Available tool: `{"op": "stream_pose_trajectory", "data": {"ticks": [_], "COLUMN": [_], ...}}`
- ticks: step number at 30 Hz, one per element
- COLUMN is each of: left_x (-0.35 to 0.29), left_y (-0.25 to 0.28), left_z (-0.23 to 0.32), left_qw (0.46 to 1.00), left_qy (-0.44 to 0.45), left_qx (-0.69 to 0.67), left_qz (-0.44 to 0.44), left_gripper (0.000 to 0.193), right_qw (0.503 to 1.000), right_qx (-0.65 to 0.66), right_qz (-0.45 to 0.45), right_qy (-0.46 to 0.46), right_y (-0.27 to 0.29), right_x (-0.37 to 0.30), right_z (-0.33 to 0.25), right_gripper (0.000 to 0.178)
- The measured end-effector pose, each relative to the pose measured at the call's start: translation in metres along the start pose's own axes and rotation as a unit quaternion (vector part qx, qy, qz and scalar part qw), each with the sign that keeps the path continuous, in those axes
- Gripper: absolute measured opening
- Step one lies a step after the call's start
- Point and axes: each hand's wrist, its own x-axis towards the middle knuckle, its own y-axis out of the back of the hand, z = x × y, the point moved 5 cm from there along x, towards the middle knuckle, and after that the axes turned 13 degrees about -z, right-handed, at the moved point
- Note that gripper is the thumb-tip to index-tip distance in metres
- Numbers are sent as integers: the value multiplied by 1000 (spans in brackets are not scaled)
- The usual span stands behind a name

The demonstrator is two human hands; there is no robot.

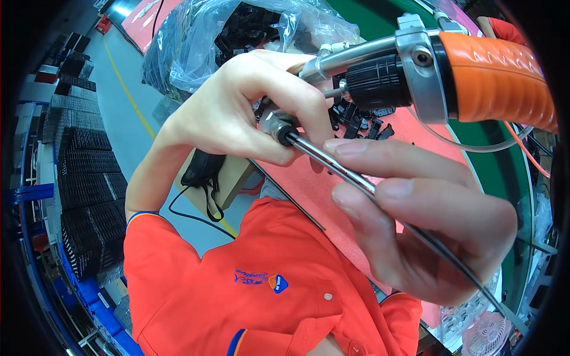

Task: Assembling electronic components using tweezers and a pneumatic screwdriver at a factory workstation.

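Note:
My left hand (237, 101) curls around the metal nozzle (274, 124) at the front of an orange-handled electric screwdriver (377, 83). Its thumb and bent forefinger press on the nozzle, and the other fingers are mostly hidden. Held between thumb and fingers of my right hand (433, 219) is a long, slender pair of steel tweezers (338, 170). The tip meets the black opening of the nozzle; how deep it goes I cannot tell. Behind the nozzle, a thin shaft (336, 92) runs to the screwdriver's black collar, and a silver tube (350, 57) lies alongside, clamped to it.
Small black parts (362, 121) lie on the pink work mat (291, 184). A clear plastic bag (196, 47) of black parts stands behind my left hand. Stacked black trays (92, 172) line the left side. A pink basket (487, 335) sits at the lower right, and a green surface (502, 160) runs along the right.

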Motion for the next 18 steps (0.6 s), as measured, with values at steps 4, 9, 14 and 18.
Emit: {"op": "stream_pose_trajectory", "data": {"ticks": [4,9,14,18], "left_x": [1,1,-2,0], "left_y": [-1,1,1,0], "left_z": [-1,-1,-4,-7], "left_qw": [1000,1000,993,994], "left_qy": [8,2,-18,-6], "left_qx": [-10,-8,-108,-102], "left_qz": [-7,-21,-36,-39], "left_gripper": [26,24,23,24], "right_qw": [993,998,982,982], "right_qx": [92,26,101,97], "right_qz": [77,51,158,155], "right_qy": [-4,35,31,50], "right_y": [-6,3,3,8], "right_x": [-10,-12,-33,-38], "right_z": [12,5,-4,0], "right_gripper": [45,42,36,34]}}
